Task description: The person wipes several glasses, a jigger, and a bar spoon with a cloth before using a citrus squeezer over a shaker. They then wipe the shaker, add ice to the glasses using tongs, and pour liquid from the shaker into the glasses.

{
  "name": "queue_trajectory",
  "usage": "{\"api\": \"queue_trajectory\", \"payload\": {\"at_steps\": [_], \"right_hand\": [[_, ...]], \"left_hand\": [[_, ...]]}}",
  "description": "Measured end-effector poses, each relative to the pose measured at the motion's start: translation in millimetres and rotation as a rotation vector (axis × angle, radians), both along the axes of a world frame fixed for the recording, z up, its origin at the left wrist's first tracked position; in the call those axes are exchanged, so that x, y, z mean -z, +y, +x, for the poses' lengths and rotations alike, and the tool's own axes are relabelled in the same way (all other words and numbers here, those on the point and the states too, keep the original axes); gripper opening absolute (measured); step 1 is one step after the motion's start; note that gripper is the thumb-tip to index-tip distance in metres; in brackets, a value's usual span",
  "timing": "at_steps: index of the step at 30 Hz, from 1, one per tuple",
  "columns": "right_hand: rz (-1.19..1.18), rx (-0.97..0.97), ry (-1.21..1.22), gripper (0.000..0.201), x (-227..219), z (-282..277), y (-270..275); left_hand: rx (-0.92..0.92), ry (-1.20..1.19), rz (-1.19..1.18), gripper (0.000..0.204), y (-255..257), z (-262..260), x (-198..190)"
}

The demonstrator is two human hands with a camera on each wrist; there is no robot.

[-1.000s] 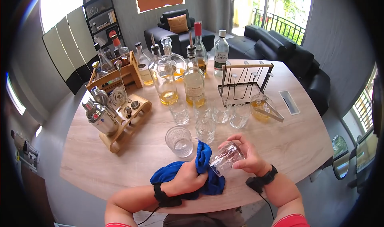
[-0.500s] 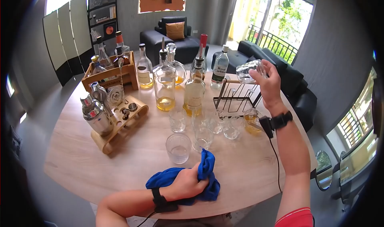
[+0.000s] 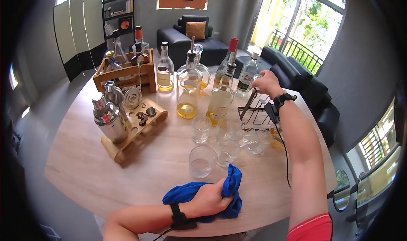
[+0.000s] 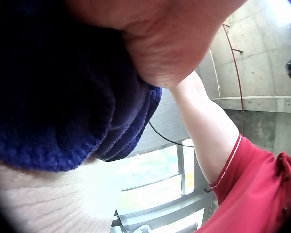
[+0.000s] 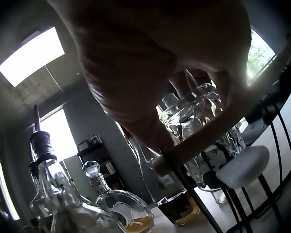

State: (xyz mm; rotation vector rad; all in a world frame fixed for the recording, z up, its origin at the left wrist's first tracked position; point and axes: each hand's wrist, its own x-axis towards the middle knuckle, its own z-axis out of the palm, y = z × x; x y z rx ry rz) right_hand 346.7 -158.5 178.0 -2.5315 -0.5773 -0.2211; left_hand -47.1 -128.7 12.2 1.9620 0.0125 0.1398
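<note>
My left hand (image 3: 210, 200) grips a bunched blue cloth (image 3: 182, 193) near the front of the table, part of it sticking up past the thumb. The cloth's folds (image 4: 131, 128) fill much of the left wrist view. At the back right, my right hand (image 3: 268, 84) reaches over the black wire glass rack (image 3: 256, 113). In the right wrist view its fingers hold a clear patterned glass (image 5: 191, 114) from above, upside down at the rack, just behind the wooden bar (image 5: 208, 130). The head view shows little of that glass, as the hand covers most of it.
Several clear tumblers (image 3: 202, 161) stand mid-table, with liquor bottles (image 3: 188, 90) behind them. A wooden bottle crate (image 3: 146, 73) and a bamboo stand (image 3: 127, 143) with a steel shaker (image 3: 111, 120) are at left. An amber-tinted glass (image 3: 276, 138) sits in front of the rack.
My right hand has carried the glass from beside the cloth, up and away to the rack, then lowered it there. The left hand stays on the cloth. The head view has shifted.
</note>
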Motion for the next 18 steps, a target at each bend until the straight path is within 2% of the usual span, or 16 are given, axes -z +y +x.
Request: {"api": "queue_trajectory", "payload": {"at_steps": [1,2,6,13,14,15,17,18], "right_hand": [[-0.107,-0.003,0.024,0.072,2,4,3],[-0.088,-0.008,0.049,0.055,7,7,5],[-0.183,-0.051,0.158,0.04,7,9,11],[-0.216,-0.084,0.147,0.046,5,9,4],[-0.152,-0.033,0.065,0.057,-3,-13,-1],[-0.062,-0.008,-0.107,0.072,15,8,-4],[0.204,-0.037,-0.042,0.067,2,-19,-19],[0.199,-0.031,-0.045,0.067,2,-31,-31]], "left_hand": [[-0.006,0.002,-0.004,0.035,0,0,1],[0.0,0.0,0.002,0.036,0,0,1],[0.014,-0.006,0.014,0.04,1,0,-1],[0.024,0.002,0.026,0.044,1,1,0],[0.02,0.003,0.024,0.044,2,2,-3],[0.016,0.003,0.021,0.045,1,1,-4],[0.02,-0.013,0.019,0.046,1,1,-3],[0.013,-0.009,0.015,0.047,1,1,-6]]}}
